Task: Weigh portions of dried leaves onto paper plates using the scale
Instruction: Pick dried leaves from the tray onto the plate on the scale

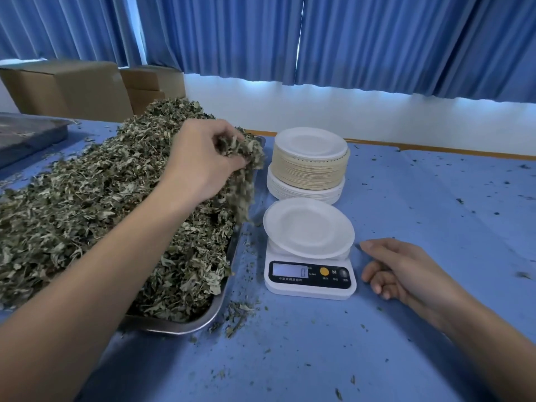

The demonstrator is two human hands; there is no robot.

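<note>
Over the right rim of the steel tray (200,324), left hand (203,161) up above the heap, fingers curled tight round a clump of dried leaves (246,166), loose strands trailing from the grip toward the pile. Held high and on the scale's side of the tray, presumably to carry the handful the short way across to the plate without dragging more out.

Right hand (406,271) resting on the blue tablecloth (319,358) just beside the kitchen scale (310,282), fingers loosely bent, holding nothing, not touching the scale. Likely parked there to steady or lift the plate once filled.

On the scale, one white paper plate (307,227), bare and slightly tilted. Display (290,270) apparently at zero, so probably tared and ready. Just behind, stack of paper plates (310,163), within easy reach for the next portion.

Bulk of the leaves (87,204) heaped well above the tray rim: grey-green, crumpled, shredded, stalky, light and brittle-looking, apt to shed. Crumbs (240,310) scattered across the cloth, thickest by the tray's near corner. No portion yet on the plate.
</note>
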